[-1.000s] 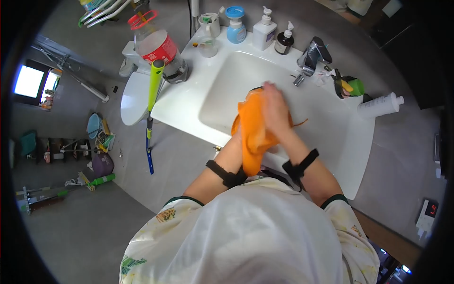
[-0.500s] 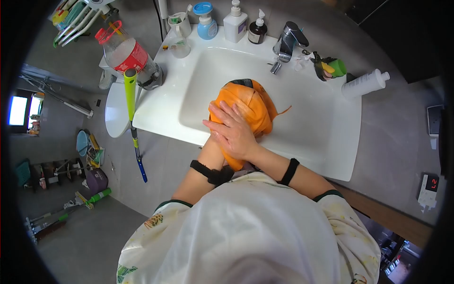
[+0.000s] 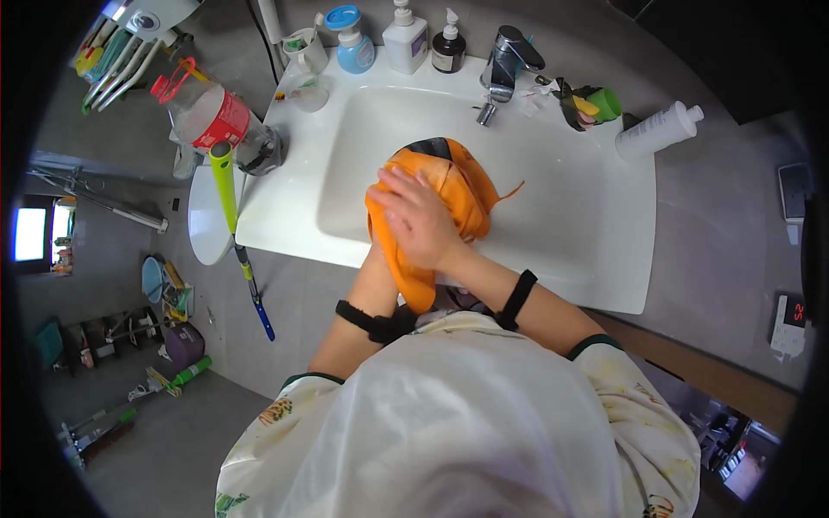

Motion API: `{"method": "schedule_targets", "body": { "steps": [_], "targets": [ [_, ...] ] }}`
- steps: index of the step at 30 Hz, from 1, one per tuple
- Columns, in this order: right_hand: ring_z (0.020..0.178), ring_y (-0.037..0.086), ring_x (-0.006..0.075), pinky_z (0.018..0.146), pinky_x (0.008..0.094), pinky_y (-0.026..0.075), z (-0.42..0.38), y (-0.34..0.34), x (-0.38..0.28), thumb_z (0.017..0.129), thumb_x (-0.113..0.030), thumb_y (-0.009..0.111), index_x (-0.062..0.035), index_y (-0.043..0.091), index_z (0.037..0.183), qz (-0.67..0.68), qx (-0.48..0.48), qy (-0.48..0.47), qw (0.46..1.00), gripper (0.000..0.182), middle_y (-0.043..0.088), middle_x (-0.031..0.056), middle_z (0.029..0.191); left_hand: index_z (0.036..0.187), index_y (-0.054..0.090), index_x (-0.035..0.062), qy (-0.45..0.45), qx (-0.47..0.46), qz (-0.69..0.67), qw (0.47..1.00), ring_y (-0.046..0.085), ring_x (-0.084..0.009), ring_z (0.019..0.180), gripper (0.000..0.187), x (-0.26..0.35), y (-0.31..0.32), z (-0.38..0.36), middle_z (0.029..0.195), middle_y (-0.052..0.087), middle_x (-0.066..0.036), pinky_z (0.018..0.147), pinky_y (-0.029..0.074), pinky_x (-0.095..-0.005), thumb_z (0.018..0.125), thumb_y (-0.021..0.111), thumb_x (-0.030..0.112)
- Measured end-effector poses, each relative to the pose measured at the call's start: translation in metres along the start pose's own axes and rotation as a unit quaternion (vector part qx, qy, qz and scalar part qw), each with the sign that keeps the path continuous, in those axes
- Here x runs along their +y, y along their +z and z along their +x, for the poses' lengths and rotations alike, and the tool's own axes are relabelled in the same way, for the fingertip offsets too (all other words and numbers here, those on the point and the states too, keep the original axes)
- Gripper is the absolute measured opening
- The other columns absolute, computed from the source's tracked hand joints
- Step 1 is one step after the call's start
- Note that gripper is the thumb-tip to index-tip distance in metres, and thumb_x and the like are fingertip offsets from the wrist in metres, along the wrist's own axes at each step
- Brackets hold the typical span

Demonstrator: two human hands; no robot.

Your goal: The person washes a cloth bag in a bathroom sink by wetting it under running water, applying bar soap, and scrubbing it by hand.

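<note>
An orange cloth item (image 3: 449,186) with a black patch and a thin cord is bunched up over the front part of the white sink (image 3: 561,216). My right hand (image 3: 416,220) lies on top of it, fingers stretched out and pressed against the fabric. From the left, my left forearm (image 3: 350,298) reaches under the cloth, which covers the left hand and its fingers. A fold of the cloth hangs over the sink's front edge beside the left wrist.
Behind the basin are the faucet (image 3: 503,69), a dark pump bottle (image 3: 448,50), a white pump bottle (image 3: 405,41) and a blue-topped dispenser (image 3: 355,52). A red-labelled bottle (image 3: 222,121) and green-handled tool (image 3: 224,186) are at left; a white bottle (image 3: 658,131) is at right.
My right hand has slid slightly up and left over the cloth. The orange fold now covers more of my left wrist. The whole view has shifted a little.
</note>
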State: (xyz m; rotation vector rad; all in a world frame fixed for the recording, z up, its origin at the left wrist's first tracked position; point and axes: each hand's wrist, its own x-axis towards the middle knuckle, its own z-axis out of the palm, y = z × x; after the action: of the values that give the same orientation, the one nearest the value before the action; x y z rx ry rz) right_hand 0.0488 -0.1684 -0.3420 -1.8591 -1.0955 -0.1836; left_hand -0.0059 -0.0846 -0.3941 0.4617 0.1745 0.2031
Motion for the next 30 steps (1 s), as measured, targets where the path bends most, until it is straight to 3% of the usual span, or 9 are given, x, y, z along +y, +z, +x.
{"method": "schedule_targets", "body": {
  "steps": [2, 5, 9, 12, 15, 24, 25, 27, 30],
  "targets": [
    [0.11, 0.054, 0.035, 0.097, 0.0485, 0.04, 0.005, -0.002, 0.01, 0.086, -0.012, 0.053, -0.0071, 0.063, 0.108, 0.015, 0.015, -0.018, 1.0, 0.024, 0.058, 0.0153, 0.121, 0.136, 0.037, 0.0083, -0.011, 0.005, -0.023, 1.0, 0.043, -0.0254, 0.125, 0.046, 0.005, -0.006, -0.003, 0.135, 0.045, -0.011, 0.103, 0.038, -0.0387, 0.098, 0.041, 0.034],
    [0.112, 0.054, 0.034, 0.094, 0.0414, 0.042, 0.009, -0.015, 0.08, 0.094, -0.018, 0.042, -0.0068, 0.062, 0.114, 0.085, 0.004, 0.312, 0.946, 0.03, 0.059, 0.0157, 0.12, 0.135, 0.038, 0.0082, -0.033, 0.012, -0.039, 0.999, 0.045, -0.0255, 0.123, 0.046, 0.008, -0.014, -0.006, 0.134, 0.047, -0.011, 0.102, 0.04, -0.0389, 0.098, 0.042, 0.034],
    [0.101, 0.062, 0.0302, 0.087, 0.0394, 0.048, -0.042, -0.025, 0.134, 0.096, -0.026, 0.041, -0.0087, 0.06, 0.117, 0.321, 0.025, 0.629, 0.707, 0.033, 0.062, 0.0107, 0.116, 0.133, 0.041, 0.0048, -0.09, 0.006, -0.107, 0.99, 0.053, -0.028, 0.113, 0.045, 0.027, 0.02, 0.0, 0.128, 0.052, -0.014, 0.093, 0.048, -0.0388, 0.097, 0.044, 0.032],
    [0.101, 0.063, 0.0267, 0.088, 0.0416, 0.048, -0.06, -0.019, 0.132, 0.098, -0.034, 0.039, -0.0108, 0.058, 0.121, 0.54, 0.066, 0.642, 0.539, 0.037, 0.061, 0.0066, 0.119, 0.132, 0.043, 0.0043, -0.11, 0.024, -0.09, 0.99, 0.054, -0.0279, 0.112, 0.045, 0.035, 0.029, 0.003, 0.127, 0.053, -0.015, 0.094, 0.048, -0.0387, 0.097, 0.045, 0.032],
    [0.102, 0.063, 0.0242, 0.09, 0.0404, 0.049, -0.022, -0.034, 0.1, 0.096, -0.037, 0.045, -0.0132, 0.056, 0.123, 0.74, 0.066, 0.472, 0.474, 0.038, 0.061, 0.0051, 0.118, 0.131, 0.044, 0.0038, -0.128, 0.045, -0.057, 0.989, 0.055, -0.0279, 0.112, 0.045, 0.043, 0.039, 0.008, 0.127, 0.054, -0.015, 0.094, 0.048, -0.0386, 0.097, 0.046, 0.033],
    [0.101, 0.062, 0.0234, 0.087, 0.0385, 0.051, 0.006, -0.166, 0.147, 0.095, -0.034, 0.046, -0.0073, 0.055, 0.119, 0.569, 0.231, 0.408, 0.675, 0.036, 0.062, 0.0086, 0.113, 0.128, 0.049, 0.0025, -0.294, 0.109, 0.032, 0.949, 0.06, -0.0268, 0.107, 0.045, 0.093, -0.008, 0.015, 0.12, 0.06, -0.014, 0.092, 0.049, -0.0349, 0.094, 0.051, 0.031],
    [0.105, 0.061, 0.0239, 0.089, 0.0388, 0.05, 0.002, -0.174, 0.152, 0.097, -0.032, 0.043, -0.007, 0.053, 0.122, 0.569, 0.242, 0.387, 0.683, 0.037, 0.061, 0.0092, 0.116, 0.127, 0.051, 0.0026, -0.271, 0.152, 0.2, 0.929, 0.061, -0.0262, 0.104, 0.045, 0.095, -0.011, 0.01, 0.117, 0.061, -0.013, 0.09, 0.05, -0.0333, 0.094, 0.052, 0.032],
    [0.104, 0.061, 0.024, 0.089, 0.0385, 0.05, -0.007, -0.189, 0.154, 0.097, -0.03, 0.043, -0.0064, 0.053, 0.122, 0.607, 0.233, 0.361, 0.668, 0.036, 0.061, 0.0094, 0.116, 0.127, 0.052, 0.0026, -0.238, 0.193, 0.362, 0.88, 0.063, -0.0255, 0.101, 0.044, 0.11, -0.027, 0.005, 0.113, 0.063, -0.012, 0.089, 0.05, -0.0316, 0.093, 0.053, 0.032],
    [0.1, 0.063, 0.0223, 0.087, 0.037, 0.051, -0.013, -0.193, 0.146, 0.096, -0.027, 0.047, -0.0052, 0.053, 0.121, 0.658, 0.204, 0.331, 0.645, 0.033, 0.063, 0.0091, 0.112, 0.122, 0.055, 0.0038, -0.35, 0.173, 0.616, 0.684, 0.061, -0.0219, 0.105, 0.045, 0.122, -0.044, 0.008, 0.112, 0.063, -0.011, 0.087, 0.05, -0.0346, 0.091, 0.056, 0.037]
  ]
}}
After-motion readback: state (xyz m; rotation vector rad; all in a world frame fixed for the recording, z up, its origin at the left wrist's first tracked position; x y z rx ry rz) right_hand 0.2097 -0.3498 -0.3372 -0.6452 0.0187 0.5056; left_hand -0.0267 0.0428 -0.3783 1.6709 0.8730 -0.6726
